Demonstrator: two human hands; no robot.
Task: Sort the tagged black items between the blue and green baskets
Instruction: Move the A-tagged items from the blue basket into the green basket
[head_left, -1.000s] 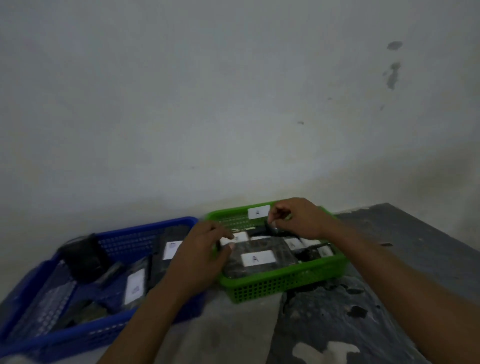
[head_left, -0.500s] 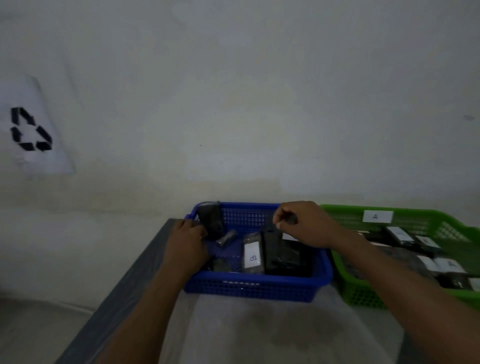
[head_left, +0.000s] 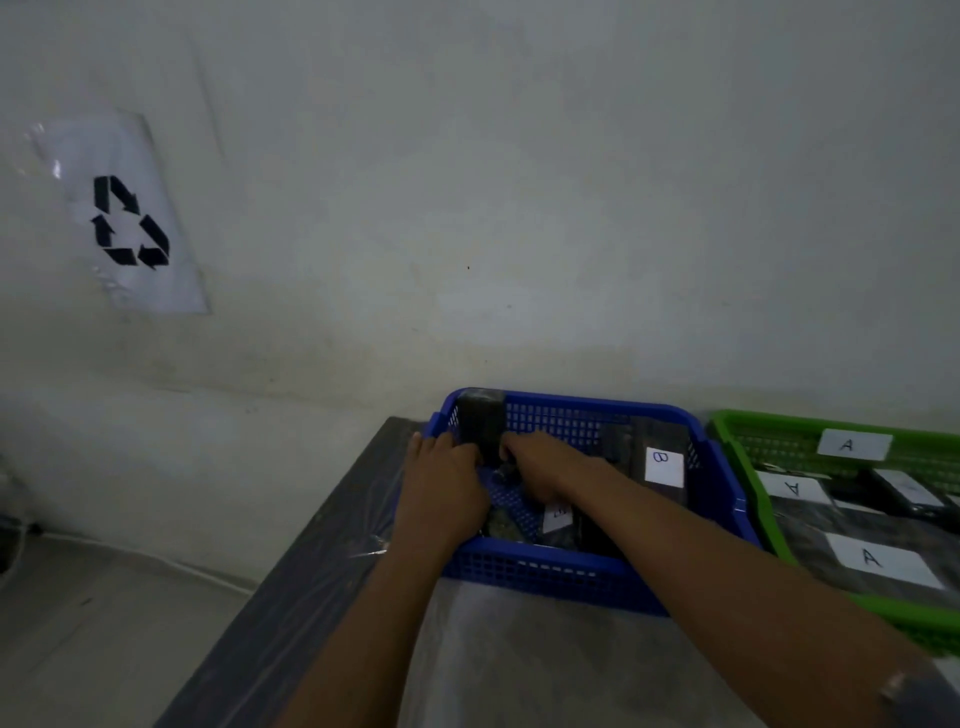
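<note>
The blue basket (head_left: 550, 574) stands on the table with the green basket (head_left: 730, 423) touching its right side. Both my hands are inside the blue basket at its left end. My right hand (head_left: 545, 467) is closed on a small black item (head_left: 506, 472) held low over the basket floor. My left hand (head_left: 441, 486) curls against the base of an upright black item (head_left: 480, 423) in the back-left corner; its grip is hidden. A black item tagged B (head_left: 665, 467) lies at the right end. Black items tagged A (head_left: 878, 558) fill the green basket.
The dark table (head_left: 311, 571) ends just left of the blue basket, with the floor (head_left: 104, 623) below. A pale sheet (head_left: 519, 665) covers the table's near part. A recycling sign (head_left: 130, 223) hangs on the wall.
My view swung left from the green basket to the blue one. My right hand carried the small black item across and lowered it into the blue basket. My left hand moved in beside the upright item.
</note>
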